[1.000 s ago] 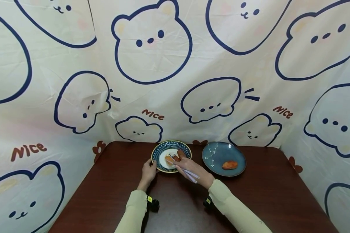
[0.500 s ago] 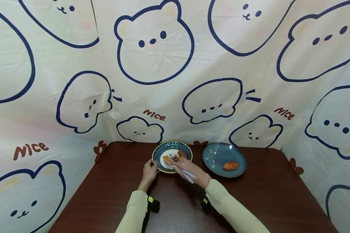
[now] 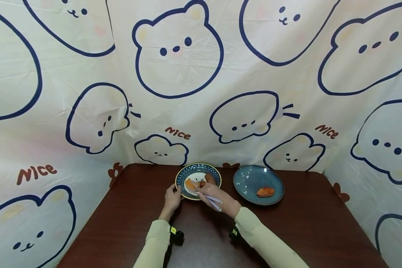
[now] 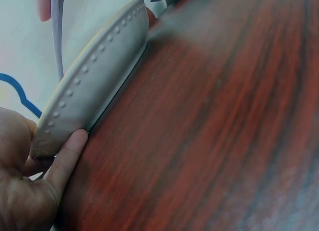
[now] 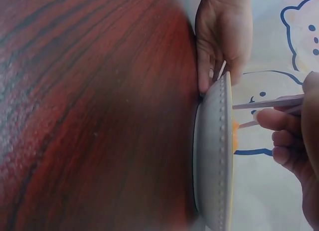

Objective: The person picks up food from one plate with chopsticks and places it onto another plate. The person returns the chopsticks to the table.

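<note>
The left hand (image 3: 171,199) grips the left rim of a blue-and-white patterned plate (image 3: 183,177). In the left wrist view the left hand (image 4: 30,176) has its thumb and fingers around the edge of the plate (image 4: 99,66). Pale chopsticks (image 3: 213,202) are held in the right hand (image 3: 219,197) over the plate; their tips are at an orange piece of food (image 3: 190,184). Brown pieces of food (image 3: 209,179) lie at the plate's right side, partly behind the hand. The right wrist view shows the right hand (image 5: 294,136) with curled fingers around the chopsticks (image 5: 269,103).
A blue-grey plate (image 3: 251,182) stands to the right, with an orange-brown piece of food (image 3: 265,191) on it. The dark wooden table (image 3: 201,230) reaches back to a cloth wall (image 3: 174,111) printed with bears.
The right hand and the chopsticks have shifted slightly left over the patterned plate. The orange piece has moved a little left on it. The left hand stays at the rim.
</note>
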{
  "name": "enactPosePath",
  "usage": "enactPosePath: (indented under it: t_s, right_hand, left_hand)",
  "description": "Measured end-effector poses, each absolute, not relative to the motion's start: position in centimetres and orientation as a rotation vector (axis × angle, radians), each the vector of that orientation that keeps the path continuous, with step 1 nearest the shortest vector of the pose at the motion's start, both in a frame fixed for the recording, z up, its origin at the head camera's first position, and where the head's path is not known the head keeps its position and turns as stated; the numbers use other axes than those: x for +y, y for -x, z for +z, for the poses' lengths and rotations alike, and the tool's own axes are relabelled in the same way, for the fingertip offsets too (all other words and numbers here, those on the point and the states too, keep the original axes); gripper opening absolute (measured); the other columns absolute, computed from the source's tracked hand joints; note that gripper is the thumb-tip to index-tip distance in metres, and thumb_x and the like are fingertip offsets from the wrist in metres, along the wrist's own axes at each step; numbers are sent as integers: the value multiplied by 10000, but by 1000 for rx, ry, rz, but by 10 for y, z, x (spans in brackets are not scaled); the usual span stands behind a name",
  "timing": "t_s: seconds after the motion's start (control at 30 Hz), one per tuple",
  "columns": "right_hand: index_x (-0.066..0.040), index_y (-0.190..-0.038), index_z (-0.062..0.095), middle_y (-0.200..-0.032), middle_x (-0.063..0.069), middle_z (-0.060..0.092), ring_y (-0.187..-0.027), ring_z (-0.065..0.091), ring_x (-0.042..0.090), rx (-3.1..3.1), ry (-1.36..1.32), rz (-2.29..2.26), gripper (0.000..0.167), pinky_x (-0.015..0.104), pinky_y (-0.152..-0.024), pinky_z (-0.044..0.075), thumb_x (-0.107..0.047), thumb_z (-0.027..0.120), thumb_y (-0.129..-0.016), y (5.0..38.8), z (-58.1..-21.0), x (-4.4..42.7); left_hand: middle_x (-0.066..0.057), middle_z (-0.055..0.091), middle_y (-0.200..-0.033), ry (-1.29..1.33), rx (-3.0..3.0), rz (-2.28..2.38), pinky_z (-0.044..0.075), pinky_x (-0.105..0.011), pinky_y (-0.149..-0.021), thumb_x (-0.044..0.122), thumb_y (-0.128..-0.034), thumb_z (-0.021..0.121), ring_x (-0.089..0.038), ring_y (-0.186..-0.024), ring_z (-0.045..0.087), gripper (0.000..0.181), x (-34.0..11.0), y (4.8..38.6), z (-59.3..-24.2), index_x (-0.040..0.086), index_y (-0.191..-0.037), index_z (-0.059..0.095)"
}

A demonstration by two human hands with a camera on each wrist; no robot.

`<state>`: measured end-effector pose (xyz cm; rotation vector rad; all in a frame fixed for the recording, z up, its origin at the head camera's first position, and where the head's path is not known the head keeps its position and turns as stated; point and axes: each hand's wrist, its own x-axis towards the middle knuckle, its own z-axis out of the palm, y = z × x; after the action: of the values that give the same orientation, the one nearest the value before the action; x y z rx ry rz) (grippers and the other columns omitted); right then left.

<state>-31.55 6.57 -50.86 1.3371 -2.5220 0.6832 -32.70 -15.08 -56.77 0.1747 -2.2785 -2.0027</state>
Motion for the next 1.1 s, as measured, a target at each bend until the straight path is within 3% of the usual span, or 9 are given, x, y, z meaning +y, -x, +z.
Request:
enactPosePath:
  t_s: [0.1, 0.27, 0.47, 0.63, 0.93, 1.1]
  right_hand:
    - [-75, -1176, 751, -908, 9, 690, -791, 542, 81, -2521, -1335, 753, 290, 214, -740, 526, -171, 498, -1072, 315, -506, 68]
    - [-94, -887, 717, -703, -56, 539, -702, 464, 77, -2434, -1327, 855, 242, 207, -668, 460, -90, 537, -1048, 312, -498, 76]
    - [-136, -865, 720, -663, -39, 549, -653, 461, 54, -2405, -1250, 939, 261, 204, -591, 439, -67, 544, -1046, 308, -488, 101]
    - [-212, -707, 611, -650, -115, 503, -633, 441, 41, -2500, -1113, 963, 391, 209, -565, 412, -124, 509, -1074, 307, -484, 131]
    - [-143, -707, 616, -622, -36, 498, -597, 439, 51, -2384, -1082, 1123, 377, 226, -518, 418, -64, 513, -1061, 300, -488, 192]
    - [-215, -797, 716, -700, 48, 615, -674, 547, 121, -2421, -931, 1195, 363, 232, -551, 465, -106, 506, -1071, 296, -492, 229]
  left_hand:
    - [-327, 625, -1200, -172, -2273, -2006, 629, -304, -763, 94, -1087, 407, -367, -1024, 691, 422, -151, 328, -567, -131, -1444, 438]
    - [-321, 618, -1233, -178, -2280, -2016, 626, -296, -774, 108, -1090, 409, -344, -1038, 692, 440, -151, 329, -569, -114, -1470, 416]
    - [-305, 620, -1224, -177, -2299, -2002, 628, -314, -775, 118, -1092, 402, -327, -1029, 692, 432, -152, 328, -571, -103, -1463, 431]
    - [-310, 609, -1243, -180, -2294, -2010, 629, -334, -795, 120, -1094, 394, -334, -1050, 687, 441, -151, 328, -571, -104, -1473, 415]
    - [-299, 606, -1251, -215, -2335, -1970, 626, -325, -808, 137, -1100, 396, -323, -1054, 684, 459, -153, 328, -573, -98, -1493, 392]
    - [-297, 607, -1258, -208, -2343, -1960, 625, -335, -823, 144, -1100, 397, -333, -1071, 679, 452, -152, 329, -570, -91, -1485, 409]
